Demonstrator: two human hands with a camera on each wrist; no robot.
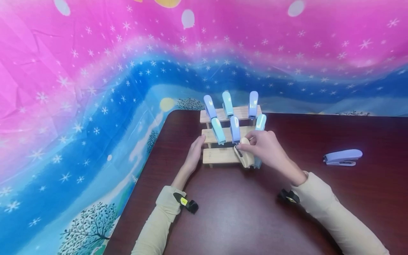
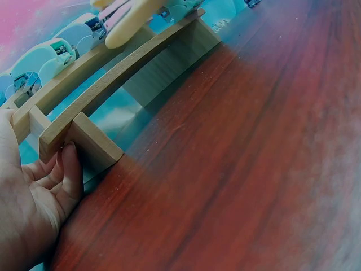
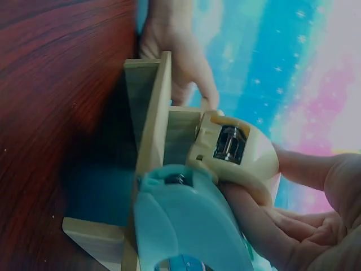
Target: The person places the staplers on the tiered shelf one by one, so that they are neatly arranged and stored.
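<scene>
A three-step wooden rack [image 1: 220,156] stands on the table. My left hand [image 1: 193,154] holds its left end, with bent fingers against the side support [image 2: 93,138] in the left wrist view. My right hand [image 1: 267,147] pinches a cream stapler [image 1: 246,159] between thumb and fingers, over the lowest step. Right beside it, a teal stapler [image 3: 186,220] stands on that step, partly hidden by my right hand in the head view. Whether the cream stapler touches the step, I cannot tell.
Purple [image 1: 235,129] and mint staplers [image 1: 218,131] stand in rows on the two upper steps. A lavender stapler [image 1: 344,156] lies on the dark wooden table [image 1: 242,212] to the right. A patterned cloth [image 1: 95,88] hangs behind the table and along its left side.
</scene>
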